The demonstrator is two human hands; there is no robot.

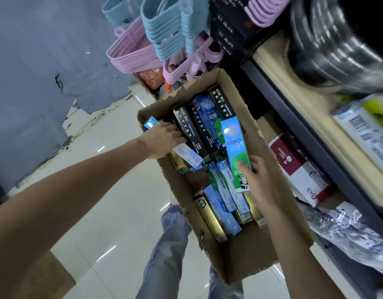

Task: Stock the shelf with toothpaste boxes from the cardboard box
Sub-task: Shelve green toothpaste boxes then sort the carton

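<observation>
At centre frame, the cardboard box sits beside the shelf, filled with toothpaste boxes. Right hand, fingers curled, grips a green-and-blue toothpaste box. Left hand holds a pale-blue toothpaste box at the box's left side. Hangers hang at upper frame.

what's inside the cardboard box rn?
Cardboard box holds loose toothpaste boxes: black, blue, gold. Right hand grips a blue-green one; left hand covers others.
</observation>
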